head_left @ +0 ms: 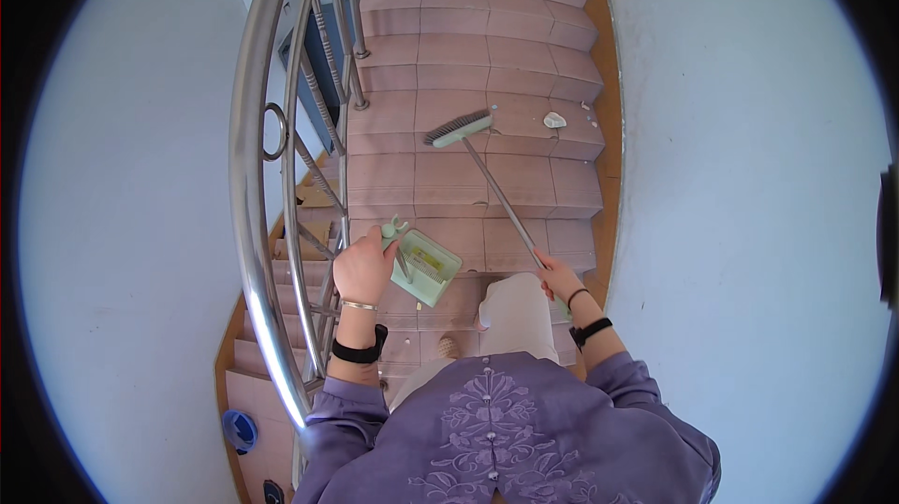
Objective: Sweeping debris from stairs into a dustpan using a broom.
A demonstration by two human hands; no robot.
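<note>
One dustpan (432,293) being held near the railing (246,176), its handle (390,231) being gripped by the curled left hand (363,267), a yellow-green patch (428,262) being seen inside, a broom (461,132) being angled up the stairs (449,187) in the closed right hand (559,281), a blue tub (240,431) being glimpsed below.

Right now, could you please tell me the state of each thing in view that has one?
Broom: slanted, bristles pointing up the stairs
Dustpan: lying pan-side up
Left hand: closed, holding the dustpan
Right hand: closed, holding the broom
White scrap: loose on the stairs
Blue container: set down below, contents unclear
</note>
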